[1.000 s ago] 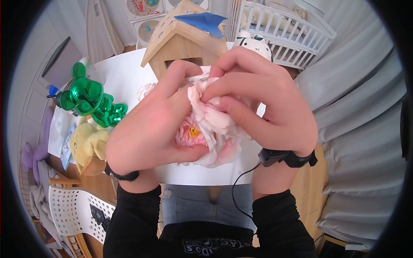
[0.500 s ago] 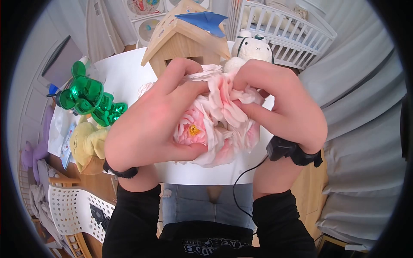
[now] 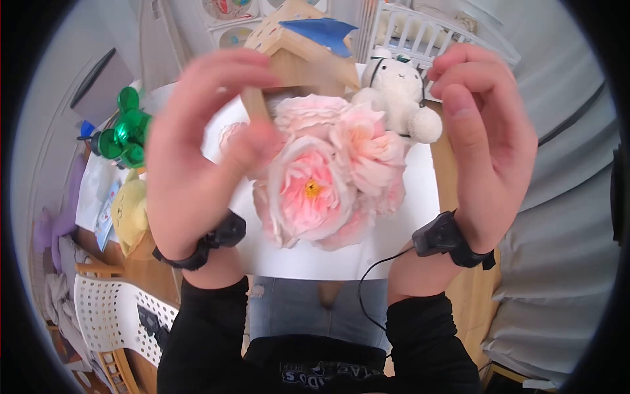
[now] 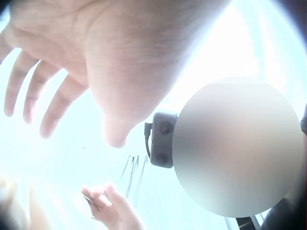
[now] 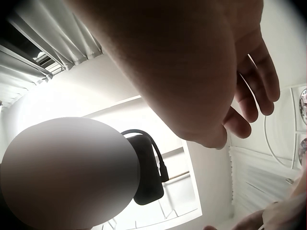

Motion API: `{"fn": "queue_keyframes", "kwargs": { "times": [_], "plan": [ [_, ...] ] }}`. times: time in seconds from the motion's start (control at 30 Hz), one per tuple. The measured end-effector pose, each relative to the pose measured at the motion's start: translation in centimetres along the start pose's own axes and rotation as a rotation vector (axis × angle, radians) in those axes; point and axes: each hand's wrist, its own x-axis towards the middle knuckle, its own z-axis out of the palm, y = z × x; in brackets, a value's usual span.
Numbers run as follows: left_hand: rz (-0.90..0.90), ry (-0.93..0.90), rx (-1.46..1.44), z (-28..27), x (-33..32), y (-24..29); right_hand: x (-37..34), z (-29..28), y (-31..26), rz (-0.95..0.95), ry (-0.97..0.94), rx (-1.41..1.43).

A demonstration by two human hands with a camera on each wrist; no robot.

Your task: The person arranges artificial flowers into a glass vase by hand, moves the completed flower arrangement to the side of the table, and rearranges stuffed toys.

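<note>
A bunch of pale pink flowers [image 3: 312, 187], one with a yellow centre, stands over the white table between the hands. My left hand [image 3: 197, 144], blurred in the head view, is at its left with fingers apart and bent loosely; its thumb overlaps the petals' edge, and contact cannot be told. To the right, my right hand [image 3: 489, 138] is raised off the flowers, fingers relaxed and holding nothing. The left wrist view shows the left hand [image 4: 91, 52] with spread fingers; the right wrist view shows the right hand [image 5: 206, 72] with loose fingers. What supports the flowers is hidden.
Behind the flowers are a wooden house [image 3: 298, 56] with a blue piece on its roof and a white plush toy [image 3: 397, 92]. A green shiny figure [image 3: 128, 134] and a yellow plush [image 3: 130, 210] are at left. A black cable [image 3: 361, 295] hangs by the right wrist.
Both hands have let go of the flowers and moved apart, the right one outward to the right and up. The petals they covered are now exposed. The head view has shifted slightly.
</note>
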Motion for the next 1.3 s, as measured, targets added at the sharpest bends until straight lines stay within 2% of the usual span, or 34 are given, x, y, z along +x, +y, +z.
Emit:
{"fn": "queue_keyframes", "kwargs": {
  "times": [0.03,0.1,0.13,0.2,0.23,0.27,0.3,0.33,0.43,0.47,0.53,0.57,0.63,0.77,0.83,0.97,1.03,1.1,1.23,1.3],
  "plan": [
    [-0.056,0.266,-0.135,-0.2,-0.3,-0.4,-0.1,0.3,-0.1,0.025,0.043,0.015],
    [-0.074,0.506,-0.027,-1.6,-0.5,-1.5,0.0,0.4,0.0,0.024,0.015,0.04],
    [-0.072,0.514,-0.008,-2.3,-0.6,-2.7,0.2,0.6,0.0,0.025,-0.014,-0.02],
    [-0.215,0.486,0.092,-2.8,-1.5,-6.1,0.5,1.1,-0.1,0.026,-0.053,-0.07],
    [-0.213,0.425,0.274,-2.3,-1.8,-7.9,0.6,1.3,-0.2,0.019,-0.043,-0.113],
    [-0.262,0.307,0.341,-2.0,-2.4,-10.2,0.7,1.5,-0.3,0.011,-0.033,-0.159],
    [-0.382,0.112,0.462,-1.6,-3.1,-11.3,0.7,1.7,-0.4,0.009,-0.034,-0.156],
    [-0.563,-0.047,0.467,-1.0,-3.6,-12.3,0.8,1.9,-0.5,-0.005,-0.049,-0.145],
    [-0.527,-0.255,0.422,1.6,-7.3,-16.5,0.9,2.4,-0.9,-0.025,-0.093,-0.14],
    [-0.528,-0.255,0.411,2.4,-8.4,-17.7,0.9,2.5,-0.9,-0.029,-0.119,-0.14],
    [-0.398,-0.236,0.357,3.9,-10.6,-19.2,0.7,2.7,-0.7,-0.011,-0.121,-0.123],
    [-0.413,-0.23,0.346,4.1,-10.8,-18.9,0.6,2.8,-0.6,-0.003,-0.111,-0.101],
    [-0.56,-0.261,0.351,4.0,-9.7,-18.5,0.9,2.8,-0.6,0.006,-0.122,-0.112],
    [-0.605,-0.228,0.429,3.3,-9.4,-18.4,1.1,2.9,-0.8,0.002,-0.135,-0.163],
    [-0.675,-0.036,0.346,2.8,-8.6,-17.4,1.0,3.0,-0.7,-0.008,-0.136,-0.145],
    [-0.593,-0.017,0.45,1.2,-8.1,-16.8,0.9,2.1,-0.8,-0.045,-0.133,-0.141],
    [-0.515,0.146,0.365,0.4,-8.3,-14.6,0.9,1.5,-0.4,-0.056,-0.098,-0.144],
    [-0.482,0.316,0.147,0.1,-7.3,-9.3,0.8,1.1,-0.3,-0.013,-0.106,-0.141],
    [-0.085,0.361,-0.012,-0.7,-3.1,-1.7,0.7,1.3,0.0,0.025,-0.082,-0.117],
    [0.047,0.39,-0.021,-0.2,-0.7,0.3,0.6,1.9,-0.3,0.082,0.019,-0.002]
  ]
}}
